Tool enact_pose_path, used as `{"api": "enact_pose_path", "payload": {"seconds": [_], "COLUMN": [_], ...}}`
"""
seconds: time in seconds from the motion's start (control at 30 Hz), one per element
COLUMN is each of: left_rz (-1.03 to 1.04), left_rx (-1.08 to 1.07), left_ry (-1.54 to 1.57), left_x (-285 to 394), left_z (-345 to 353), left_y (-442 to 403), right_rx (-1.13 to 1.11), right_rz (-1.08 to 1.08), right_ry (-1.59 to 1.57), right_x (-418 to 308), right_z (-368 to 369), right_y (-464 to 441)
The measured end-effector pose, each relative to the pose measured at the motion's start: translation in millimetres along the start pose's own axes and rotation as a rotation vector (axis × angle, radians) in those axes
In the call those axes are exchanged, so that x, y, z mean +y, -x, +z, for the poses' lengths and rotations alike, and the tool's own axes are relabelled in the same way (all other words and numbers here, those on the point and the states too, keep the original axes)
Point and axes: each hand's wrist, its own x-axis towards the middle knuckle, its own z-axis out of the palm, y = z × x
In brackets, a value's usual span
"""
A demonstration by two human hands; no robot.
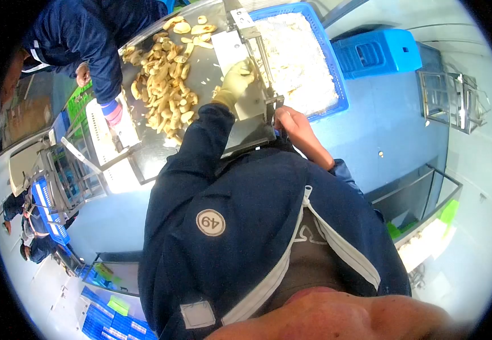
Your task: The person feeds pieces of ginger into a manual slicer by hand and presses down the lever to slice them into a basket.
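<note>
My left hand (237, 83), in a pale yellow glove, lies on the white board (229, 50) of a metal cutter (262, 62). Its fingers are bent close to the cutter's long bar; anything under them is hidden. My bare right hand (293, 123) is closed around the near end of that bar, by its handle (275, 103). Left of the board, a heap of tan, curved food pieces (166, 85) is spread over the steel table (205, 73). Beyond the cutter, a blue basket (342, 93) holds a thick layer of whitish shreds (297, 59).
A co-worker in a dark blue jacket (96, 48) reaches to a white board (101, 127) at the table's left end. A blue plastic stool (376, 54) stands beyond the basket. Metal frames (450, 102) and a low rack (421, 198) are on the right.
</note>
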Motion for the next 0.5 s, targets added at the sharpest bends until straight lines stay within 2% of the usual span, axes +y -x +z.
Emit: {"api": "enact_pose_path", "payload": {"seconds": [0.13, 0.2, 0.23, 0.27, 0.37, 0.4, 0.47, 0.5], "left_rz": [0.018, 0.045, 0.06, 0.068, -0.094, -0.065, -0.007, 0.022], "left_rx": [0.016, -0.001, -0.016, -0.038, -0.014, -0.014, -0.002, -0.099], "left_ry": [-0.127, -0.134, -0.108, -0.083, -0.128, -0.105, -0.06, -0.091], "left_x": [5.2, 0.1, -5.0, -11.1, 3.9, 0.0, -9.6, 10.2], "left_z": [-3.4, -3.8, -5.3, -6.5, -2.2, -0.8, -2.7, -5.2], "left_y": [3.8, -3.2, -7.9, -8.4, -2.4, -4.1, -6.3, 0.9], "right_rx": [-0.029, -0.021, -0.015, -0.006, -0.024, -0.044, -0.027, -0.035], "right_rz": [-0.131, -0.172, -0.126, -0.072, -0.037, -0.049, -0.097, -0.141], "right_ry": [0.09, 0.148, 0.1, 0.047, -0.026, -0.035, 0.052, 0.086], "right_x": [78.4, 79.5, 80.6, 39.4, 13.9, 12.3, 52.7, 80.3], "right_z": [12.1, 15.6, 10.9, 6.2, -0.1, -1.4, 6.3, 11.3], "right_y": [-13.0, -18.5, -18.0, -5.6, -4.2, -7.4, -13.1, -15.9]}}
